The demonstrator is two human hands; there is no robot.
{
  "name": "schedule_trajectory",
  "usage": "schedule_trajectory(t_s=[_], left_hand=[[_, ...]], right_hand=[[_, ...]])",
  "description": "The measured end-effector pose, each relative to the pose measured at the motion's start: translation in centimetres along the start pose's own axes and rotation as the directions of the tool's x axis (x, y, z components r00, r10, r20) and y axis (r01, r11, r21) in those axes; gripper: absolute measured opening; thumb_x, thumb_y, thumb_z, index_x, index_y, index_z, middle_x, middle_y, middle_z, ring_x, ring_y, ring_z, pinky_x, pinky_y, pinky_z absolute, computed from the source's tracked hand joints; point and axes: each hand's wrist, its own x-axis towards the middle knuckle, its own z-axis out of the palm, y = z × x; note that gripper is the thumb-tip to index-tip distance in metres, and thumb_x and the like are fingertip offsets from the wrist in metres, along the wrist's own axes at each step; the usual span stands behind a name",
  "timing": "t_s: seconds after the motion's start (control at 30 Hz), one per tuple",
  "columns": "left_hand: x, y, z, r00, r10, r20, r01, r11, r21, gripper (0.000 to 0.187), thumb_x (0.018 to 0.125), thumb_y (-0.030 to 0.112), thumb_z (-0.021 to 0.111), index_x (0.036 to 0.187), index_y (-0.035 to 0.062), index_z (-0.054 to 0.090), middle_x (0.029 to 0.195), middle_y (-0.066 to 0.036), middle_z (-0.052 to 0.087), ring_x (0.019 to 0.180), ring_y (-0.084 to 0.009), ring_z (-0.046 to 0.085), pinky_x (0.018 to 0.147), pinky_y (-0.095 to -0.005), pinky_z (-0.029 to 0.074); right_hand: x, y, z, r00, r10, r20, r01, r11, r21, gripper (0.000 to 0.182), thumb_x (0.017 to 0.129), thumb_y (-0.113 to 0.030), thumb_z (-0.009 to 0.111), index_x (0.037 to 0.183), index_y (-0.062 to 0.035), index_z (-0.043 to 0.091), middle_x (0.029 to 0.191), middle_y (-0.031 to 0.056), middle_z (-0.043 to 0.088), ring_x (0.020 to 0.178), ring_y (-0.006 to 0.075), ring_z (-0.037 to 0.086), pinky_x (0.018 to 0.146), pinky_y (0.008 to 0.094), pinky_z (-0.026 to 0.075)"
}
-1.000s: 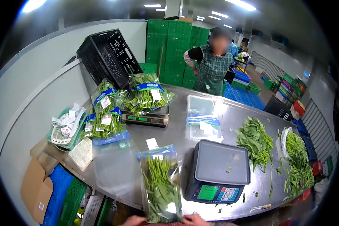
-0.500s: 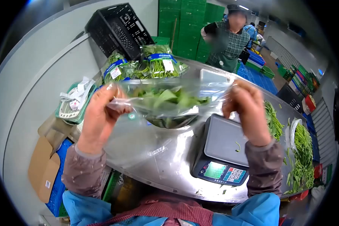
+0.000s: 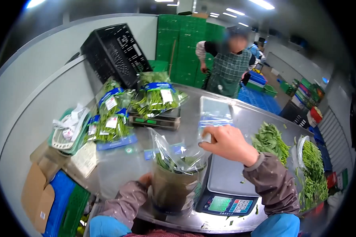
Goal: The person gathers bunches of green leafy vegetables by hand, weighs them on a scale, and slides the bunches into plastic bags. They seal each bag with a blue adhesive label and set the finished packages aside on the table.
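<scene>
A clear plastic bag (image 3: 165, 148) stands around a brownish cylindrical container (image 3: 173, 191), its loose mouth rising above the rim. Green leaves (image 3: 169, 162) show inside near the top. My left hand (image 3: 145, 179) is low against the container's left side, its fingers hidden behind it. At the upper right of the bag, my right hand (image 3: 229, 144) is closed in a pinch on what looks like the bag's edge. Just right of the container sits a black scale (image 3: 229, 177) with a lit green display, leafy scraps on its plate.
Packed bags of greens (image 3: 156, 94) lie at the back left by a second scale (image 3: 156, 120) and a tilted black crate (image 3: 114, 55). Flat bags (image 3: 215, 110) lie behind the scale. Loose greens (image 3: 314, 166) cover the right side. A person (image 3: 229, 71) stands beyond the table.
Both hands held the bag stretched above the table; now it is around the container. My left hand has dropped to the container's side; the right has moved left. The view has tilted up.
</scene>
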Motion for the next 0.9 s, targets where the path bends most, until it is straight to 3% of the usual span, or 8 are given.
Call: schedule_trajectory(t_s=[0.13, 0.2, 0.4, 0.47, 0.57, 0.77, 0.83, 0.9], left_hand=[[0.7, 1.5, 2.1, 0.997, -0.027, 0.073, 0.019, 0.994, 0.109, 0.039, 0.089, 0.023, 0.046, 0.124, 0.0066, 0.043, 0.117, -0.002, 0.05, 0.105, -0.0124, 0.048, 0.087, -0.0274, 0.042], [0.7, 1.8, 2.5, 0.996, -0.028, 0.087, 0.017, 0.991, 0.132, 0.039, 0.089, 0.024, 0.045, 0.124, 0.0066, 0.043, 0.117, -0.002, 0.05, 0.105, -0.0125, 0.048, 0.087, -0.0276, 0.042], [-0.4, 2.0, 2.6, 0.992, -0.059, 0.108, 0.039, 0.982, 0.184, 0.039, 0.089, 0.024, 0.045, 0.124, 0.0063, 0.043, 0.118, -0.003, 0.05, 0.105, -0.0129, 0.048, 0.088, -0.0282, 0.041], [-1.0, 2.0, 2.6, 0.992, -0.061, 0.108, 0.039, 0.981, 0.192, 0.039, 0.09, 0.024, 0.045, 0.124, 0.0063, 0.043, 0.118, -0.003, 0.05, 0.106, -0.0131, 0.048, 0.088, -0.0283, 0.041], [-1.6, 1.9, 2.9, 0.992, -0.059, 0.113, 0.035, 0.978, 0.204, 0.039, 0.09, 0.024, 0.045, 0.124, 0.0061, 0.043, 0.119, -0.003, 0.05, 0.106, -0.0133, 0.048, 0.089, -0.0286, 0.041], [-2.1, 2.1, 3.7, 0.99, -0.048, 0.13, 0.017, 0.973, 0.231, 0.04, 0.09, 0.025, 0.044, 0.124, 0.0059, 0.043, 0.119, -0.003, 0.049, 0.106, -0.0137, 0.048, 0.089, -0.0291, 0.041], [-2.4, 2.5, 3.9, 0.99, -0.031, 0.134, -0.002, 0.971, 0.237, 0.04, 0.09, 0.025, 0.044, 0.125, 0.0058, 0.043, 0.119, -0.003, 0.049, 0.106, -0.0138, 0.048, 0.09, -0.0293, 0.041], [-2.9, 2.8, 4.0, 0.989, -0.008, 0.147, -0.028, 0.971, 0.238, 0.04, 0.09, 0.025, 0.044, 0.125, 0.0057, 0.042, 0.12, -0.003, 0.049, 0.106, -0.0139, 0.048, 0.09, -0.0295, 0.04]], right_hand=[[2.0, 0.9, 1.2, 0.932, -0.248, -0.264, 0.301, 0.936, 0.181, 0.018, 0.076, -0.012, 0.053, 0.089, -0.0045, 0.062, 0.073, 0.0153, 0.062, 0.062, 0.0268, 0.06, 0.057, 0.0349, 0.048], [2.0, 0.3, 1.6, 0.794, -0.238, 0.56, -0.093, 0.862, 0.499, 0.019, 0.077, -0.005, 0.052, 0.093, 0.0007, 0.06, 0.071, 0.0103, 0.061, 0.057, 0.0134, 0.059, 0.053, 0.0296, 0.048], [0.6, -0.4, 1.2, 0.615, -0.38, 0.692, -0.116, 0.824, 0.555, 0.019, 0.076, -0.013, 0.059, 0.089, 0.0008, 0.062, 0.067, 0.0064, 0.061, 0.055, 0.012, 0.056, 0.05, 0.0269, 0.044], [-1.0, -2.3, 1.7, 0.581, -0.578, 0.573, 0.133, 0.763, 0.633, 0.02, 0.074, -0.02, 0.062, 0.085, -0.0031, 0.064, 0.066, 0.0077, 0.061, 0.057, 0.0169, 0.058, 0.053, 0.0306, 0.045], [-3.3, -5.1, 0.4, 0.719, -0.449, 0.53, 0.418, 0.889, 0.186, 0.017, 0.072, -0.027, 0.056, 0.072, -0.012, 0.063, 0.064, 0.0083, 0.059, 0.059, 0.0279, 0.057, 0.052, 0.0369, 0.045], [-3.0, -4.1, 0.5, 0.845, -0.487, 0.22, 0.519, 0.847, -0.118, 0.016, 0.07, -0.024, 0.057, 0.065, -0.0101, 0.059, 0.056, 0.0081, 0.054, 0.05, 0.0279, 0.054, 0.044, 0.0379, 0.043], [-0.5, -3.6, -4.8, 0.845, -0.459, -0.276, 0.521, 0.823, 0.227, 0.011, 0.07, -0.015, 0.063, 0.074, -0.0051, 0.059, 0.062, 0.0075, 0.051, 0.055, 0.0179, 0.054, 0.053, 0.0288, 0.044], [0.9, -3.6, -12.9, 0.761, -0.455, -0.463, 0.523, 0.852, 0.022, 0.017, 0.077, -0.017, 0.06, 0.084, -0.0008, 0.058, 0.079, 0.0032, 0.055, 0.071, 0.0109, 0.054, 0.061, 0.0248, 0.045]])
